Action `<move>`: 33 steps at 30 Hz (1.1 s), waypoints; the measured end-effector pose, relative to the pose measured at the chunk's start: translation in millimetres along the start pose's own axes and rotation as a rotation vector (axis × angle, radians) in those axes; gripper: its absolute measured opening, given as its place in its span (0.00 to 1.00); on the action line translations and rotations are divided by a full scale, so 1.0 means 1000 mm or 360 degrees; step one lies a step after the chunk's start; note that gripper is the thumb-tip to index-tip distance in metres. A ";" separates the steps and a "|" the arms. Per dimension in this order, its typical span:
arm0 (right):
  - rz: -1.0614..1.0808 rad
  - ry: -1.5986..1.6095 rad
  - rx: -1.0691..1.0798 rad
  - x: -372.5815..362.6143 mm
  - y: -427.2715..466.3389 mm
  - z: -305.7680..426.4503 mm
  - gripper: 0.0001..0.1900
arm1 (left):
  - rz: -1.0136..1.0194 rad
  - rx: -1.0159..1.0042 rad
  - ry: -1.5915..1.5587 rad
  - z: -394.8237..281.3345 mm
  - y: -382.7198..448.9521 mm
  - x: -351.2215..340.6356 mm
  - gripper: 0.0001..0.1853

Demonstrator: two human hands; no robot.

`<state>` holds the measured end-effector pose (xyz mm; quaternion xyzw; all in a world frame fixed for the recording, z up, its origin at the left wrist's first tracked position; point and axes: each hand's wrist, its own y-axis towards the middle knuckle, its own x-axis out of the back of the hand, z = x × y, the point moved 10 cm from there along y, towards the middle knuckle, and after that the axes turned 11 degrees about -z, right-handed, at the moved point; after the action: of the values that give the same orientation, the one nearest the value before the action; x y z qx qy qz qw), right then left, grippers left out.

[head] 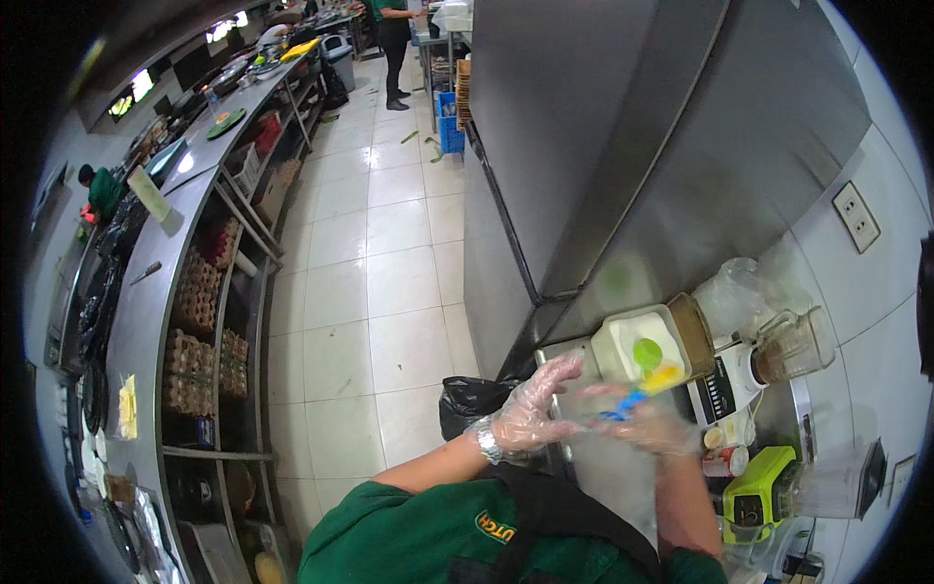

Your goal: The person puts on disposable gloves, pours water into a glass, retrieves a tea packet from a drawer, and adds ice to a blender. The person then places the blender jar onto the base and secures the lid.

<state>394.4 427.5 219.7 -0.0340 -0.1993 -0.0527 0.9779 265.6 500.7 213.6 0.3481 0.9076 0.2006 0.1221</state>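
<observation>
My left hand (529, 416), in a clear plastic glove, is held over the edge of the steel counter (609, 478) with its fingers apart and nothing in them. Also gloved, my right hand (646, 427) grips a blue-and-yellow utensil (635, 400), blurred, so its exact kind cannot be told. Just beyond that hand stands a square plastic tub (606, 343) of white granular or powdery contents (631, 332). A round lime-green thing (648, 353) rests on the white contents.
Against the right wall stand a blender with a glass jug (792, 350), a lime-green blender (759, 485) and a tin can (726, 461). A steel cabinet (569, 146) rises ahead. To my left, a long steel table (146, 314) holds a knife (147, 273). Another person (394, 51) stands far off.
</observation>
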 end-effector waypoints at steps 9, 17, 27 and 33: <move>-0.0073 -0.0238 -0.0463 -0.107 -0.026 -0.147 0.20 | 0.0226 0.1080 0.0816 0.206 -0.158 0.067 0.20; -0.0290 -0.1486 0.0286 -0.111 -0.061 -0.141 0.25 | -0.0080 0.1943 0.1838 0.362 -0.354 0.258 0.14; -0.0360 -0.1527 0.0395 -0.107 -0.044 -0.128 0.22 | -0.0562 0.1728 0.1339 0.418 -0.252 0.200 0.15; -0.0369 -0.1496 0.0388 -0.105 -0.045 -0.130 0.19 | -0.0020 0.1861 0.1604 0.420 -0.205 0.155 0.25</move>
<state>343.1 380.6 60.6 0.0828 -0.6256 -0.1164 0.7669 184.8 584.8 -264.4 0.2176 0.8139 -0.1779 -0.5085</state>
